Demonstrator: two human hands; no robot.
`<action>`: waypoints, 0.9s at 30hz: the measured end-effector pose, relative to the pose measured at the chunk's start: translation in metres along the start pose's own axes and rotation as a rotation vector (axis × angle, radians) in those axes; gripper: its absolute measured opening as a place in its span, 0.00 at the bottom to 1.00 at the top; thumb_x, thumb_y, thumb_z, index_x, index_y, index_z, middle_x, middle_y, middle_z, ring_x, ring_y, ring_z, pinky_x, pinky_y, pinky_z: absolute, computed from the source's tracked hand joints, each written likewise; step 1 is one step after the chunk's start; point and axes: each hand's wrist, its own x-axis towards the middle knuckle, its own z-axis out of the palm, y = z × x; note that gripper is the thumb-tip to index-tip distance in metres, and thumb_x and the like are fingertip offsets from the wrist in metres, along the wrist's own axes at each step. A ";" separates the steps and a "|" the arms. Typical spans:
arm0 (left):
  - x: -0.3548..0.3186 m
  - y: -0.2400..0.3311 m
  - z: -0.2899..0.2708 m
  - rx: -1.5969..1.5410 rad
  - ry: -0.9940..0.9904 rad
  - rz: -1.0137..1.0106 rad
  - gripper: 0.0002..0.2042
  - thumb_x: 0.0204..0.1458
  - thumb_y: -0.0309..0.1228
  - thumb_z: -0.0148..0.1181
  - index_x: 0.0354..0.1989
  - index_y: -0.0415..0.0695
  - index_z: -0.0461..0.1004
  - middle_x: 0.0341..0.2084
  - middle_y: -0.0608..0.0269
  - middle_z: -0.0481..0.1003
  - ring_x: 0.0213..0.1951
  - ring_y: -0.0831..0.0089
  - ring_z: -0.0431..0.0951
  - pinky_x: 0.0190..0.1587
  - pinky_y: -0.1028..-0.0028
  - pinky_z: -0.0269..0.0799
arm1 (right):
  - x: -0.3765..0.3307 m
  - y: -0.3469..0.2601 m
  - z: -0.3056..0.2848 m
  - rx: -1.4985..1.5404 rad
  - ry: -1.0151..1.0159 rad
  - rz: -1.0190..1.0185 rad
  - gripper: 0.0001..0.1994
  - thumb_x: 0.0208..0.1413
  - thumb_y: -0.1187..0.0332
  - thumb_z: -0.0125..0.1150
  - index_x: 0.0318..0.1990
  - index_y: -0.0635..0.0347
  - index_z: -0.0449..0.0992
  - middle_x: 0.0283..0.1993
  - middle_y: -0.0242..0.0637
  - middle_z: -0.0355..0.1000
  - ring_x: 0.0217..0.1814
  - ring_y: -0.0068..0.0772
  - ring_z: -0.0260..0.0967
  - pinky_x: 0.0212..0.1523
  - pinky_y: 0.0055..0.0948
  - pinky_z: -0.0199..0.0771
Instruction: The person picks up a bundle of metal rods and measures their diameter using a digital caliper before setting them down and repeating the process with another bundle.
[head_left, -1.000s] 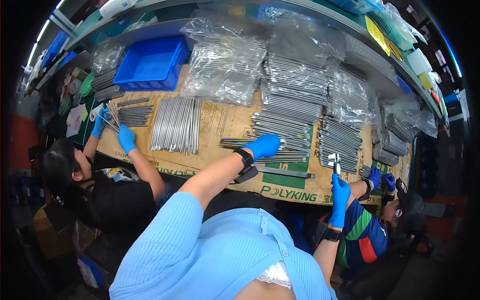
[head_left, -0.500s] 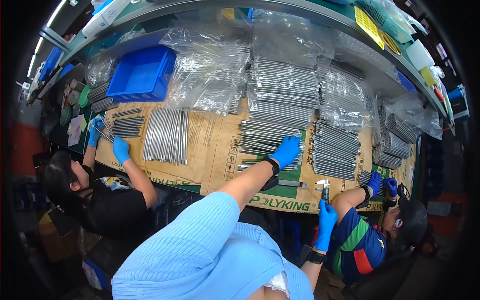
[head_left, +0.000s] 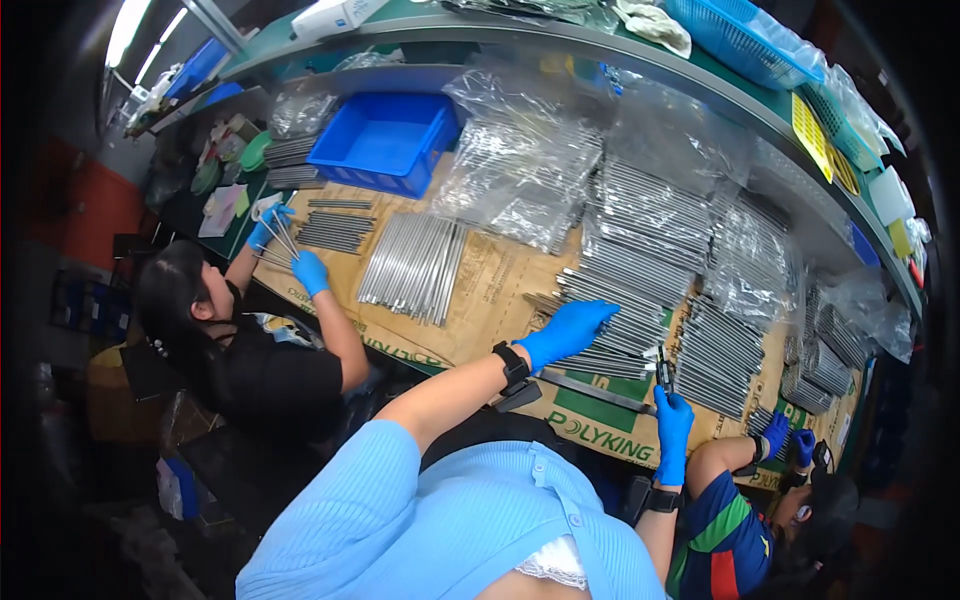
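My left hand (head_left: 570, 335), in a blue glove, is over the left end of a layer of thin metal rods (head_left: 610, 362) near the table's front. Its fingers point right and are drawn together; their undersides are hidden, so what they grip does not show. My right hand (head_left: 674, 432), also gloved in blue, is closed around a digital caliper (head_left: 664, 372) held upright, with its jaws near the rods' right ends. A larger stack of rods (head_left: 640, 262) lies just beyond my left hand, and another rod stack (head_left: 722, 358) is right of the caliper.
Brown paper (head_left: 497, 275) covers the table. A flat metal strip (head_left: 600, 391) lies near the front edge. Farther back are plastic-bagged rods (head_left: 520, 165) and a blue bin (head_left: 385, 145), beneath a shelf (head_left: 640, 50). Gloved co-workers handle rods at left (head_left: 310, 270) and right (head_left: 775, 435).
My view has swung, shifting the table's contents rightward in the picture. My left hand has moved leftward over the rods. The caliper in my right hand has come closer to the rods' right ends.
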 end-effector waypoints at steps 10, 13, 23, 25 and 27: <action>-0.104 -0.024 -0.081 -0.669 0.780 -0.333 0.15 0.57 0.26 0.49 0.53 0.41 0.67 0.25 0.71 0.67 0.29 0.84 0.65 0.33 0.84 0.63 | 0.001 -0.146 0.076 -0.055 -0.289 -0.433 0.22 0.49 0.53 0.62 0.20 0.67 0.70 0.14 0.43 0.61 0.16 0.29 0.55 0.20 0.33 0.55; -0.130 -0.039 -0.084 -0.639 0.817 -0.369 0.15 0.57 0.26 0.49 0.53 0.41 0.67 0.25 0.70 0.68 0.30 0.83 0.66 0.35 0.83 0.64 | -0.009 -0.181 0.096 -0.110 -0.331 -0.608 0.22 0.47 0.51 0.62 0.23 0.66 0.73 0.15 0.46 0.64 0.16 0.36 0.60 0.20 0.34 0.58; -0.152 -0.027 -0.095 -0.721 0.678 -0.310 0.14 0.58 0.28 0.47 0.52 0.38 0.67 0.44 0.57 0.74 0.47 0.73 0.72 0.50 0.76 0.65 | -0.018 -0.235 0.130 -0.271 -0.341 -0.771 0.24 0.45 0.45 0.61 0.27 0.62 0.76 0.19 0.47 0.70 0.23 0.46 0.71 0.23 0.37 0.69; -0.155 -0.029 -0.096 -0.677 0.650 -0.335 0.14 0.58 0.28 0.47 0.52 0.37 0.67 0.44 0.56 0.74 0.48 0.73 0.72 0.51 0.76 0.65 | -0.021 -0.237 0.133 -0.290 -0.339 -0.792 0.24 0.45 0.45 0.61 0.27 0.62 0.76 0.19 0.46 0.70 0.23 0.46 0.71 0.23 0.37 0.69; -0.155 -0.030 -0.096 -0.584 0.603 -0.375 0.15 0.58 0.28 0.48 0.52 0.37 0.66 0.45 0.55 0.74 0.49 0.72 0.72 0.52 0.76 0.65 | -0.023 -0.237 0.135 -0.326 -0.334 -0.844 0.24 0.45 0.45 0.61 0.26 0.62 0.76 0.19 0.46 0.71 0.23 0.46 0.71 0.23 0.37 0.69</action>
